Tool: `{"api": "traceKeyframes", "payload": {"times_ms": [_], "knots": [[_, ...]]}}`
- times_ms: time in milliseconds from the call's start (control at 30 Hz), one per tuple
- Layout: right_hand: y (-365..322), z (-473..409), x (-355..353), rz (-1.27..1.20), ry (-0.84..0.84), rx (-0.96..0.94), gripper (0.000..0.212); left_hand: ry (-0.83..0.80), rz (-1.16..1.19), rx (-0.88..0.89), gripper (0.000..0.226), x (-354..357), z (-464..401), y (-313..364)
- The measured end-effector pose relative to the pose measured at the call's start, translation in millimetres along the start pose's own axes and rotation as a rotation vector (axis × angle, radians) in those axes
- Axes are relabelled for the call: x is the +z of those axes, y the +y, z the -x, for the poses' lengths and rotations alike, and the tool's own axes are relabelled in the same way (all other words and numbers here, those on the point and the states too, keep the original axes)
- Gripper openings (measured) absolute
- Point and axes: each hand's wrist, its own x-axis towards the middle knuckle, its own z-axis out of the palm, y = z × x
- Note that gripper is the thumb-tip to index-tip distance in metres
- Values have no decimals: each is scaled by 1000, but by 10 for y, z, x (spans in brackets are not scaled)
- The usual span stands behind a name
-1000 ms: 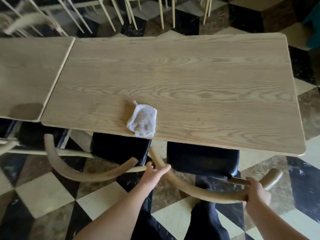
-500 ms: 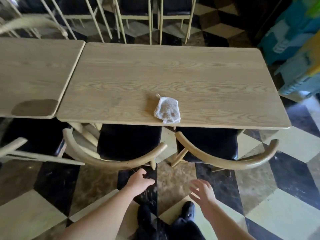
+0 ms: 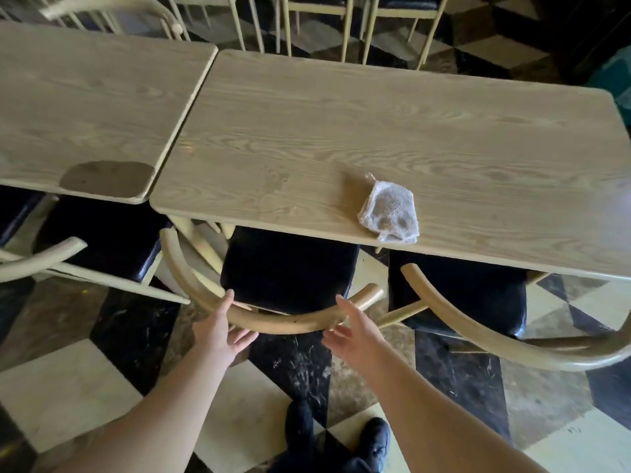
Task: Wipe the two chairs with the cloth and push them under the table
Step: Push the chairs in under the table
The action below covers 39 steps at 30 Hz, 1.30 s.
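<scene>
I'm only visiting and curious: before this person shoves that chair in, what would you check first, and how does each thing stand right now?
1. Left hand on the chair's curved back: ok, touching it, fingers open.
2. Right hand on the back: cannot tell, open, very near.
3. Seat lined up under the table: ok, partly under already.
4. Cloth out of the way: ok, lying on the table.
5. Gap to the other chair: ok, apart.
6. Chair legs free: cannot tell, hidden.

Grey cloth, black-and-cream checkered floor
</scene>
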Motion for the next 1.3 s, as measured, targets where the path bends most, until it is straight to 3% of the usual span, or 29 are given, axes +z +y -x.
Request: {"api": "traceKeyframes", "payload": {"times_ms": [167,367,667,800,1100,1200,1300], "knots": [[-22,-357,229,-31,134,-31,53,173,-61,50,88,98,-255,145],[69,-565,291,88,352,-164,46,199,-30,-4,82,159,-385,199],[-183,-595,182,15,278,-293,28,164,106,26,67,349,-260,68],[-309,-597,115,17,245,-303,31,163,139,13,72,427,-292,9],[-384,-619,17,40,221,-284,25,164,89,24,67,473,-311,-87],[-437,-602,27,103,260,-274,24,189,48,49,56,504,-270,-118],[-463,-613,31,198,257,-268,28,181,35,62,58,504,-324,-107]]}}
